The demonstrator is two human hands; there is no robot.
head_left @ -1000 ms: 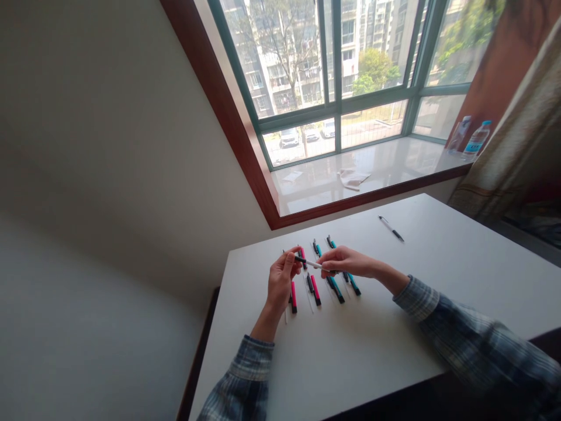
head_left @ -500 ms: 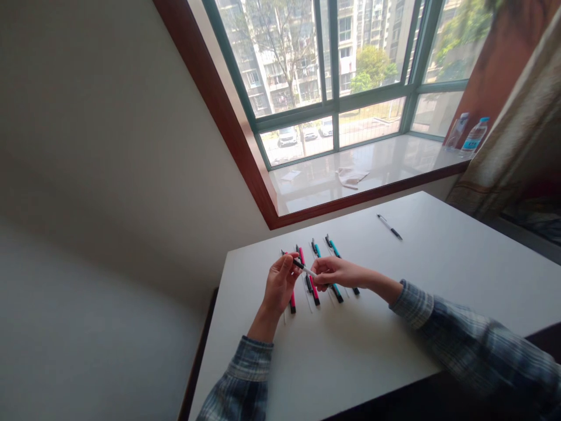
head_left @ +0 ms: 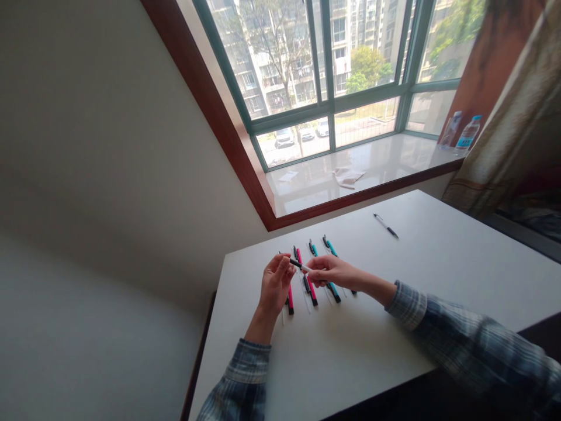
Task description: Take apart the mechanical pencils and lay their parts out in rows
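Observation:
A black-and-white pen [head_left: 298,264] spans the gap between my two hands above the table. My left hand [head_left: 274,287] pinches its black end, while the fingers of my right hand [head_left: 332,271] close around the white barrel. Beneath and behind the hands lie disassembled pens in rows. Pink barrel parts [head_left: 312,293] with black ends are on the left, and teal barrel parts [head_left: 335,292] on the right. Thin pale refills lie beside them, and my hands partly cover the rows. Farther right rests a whole white pen with a black grip [head_left: 385,225].
The white table [head_left: 372,345] meets the wall on the left and stands below a window sill [head_left: 381,158]. On the sill are crumpled paper [head_left: 348,176] and plastic bottles [head_left: 468,133]. A curtain [head_left: 495,128] hangs at the right.
My hands have come slightly closer together, and less of the pen's white barrel shows between them. The whole view has shifted a little; the pens on the table keep their arrangement.

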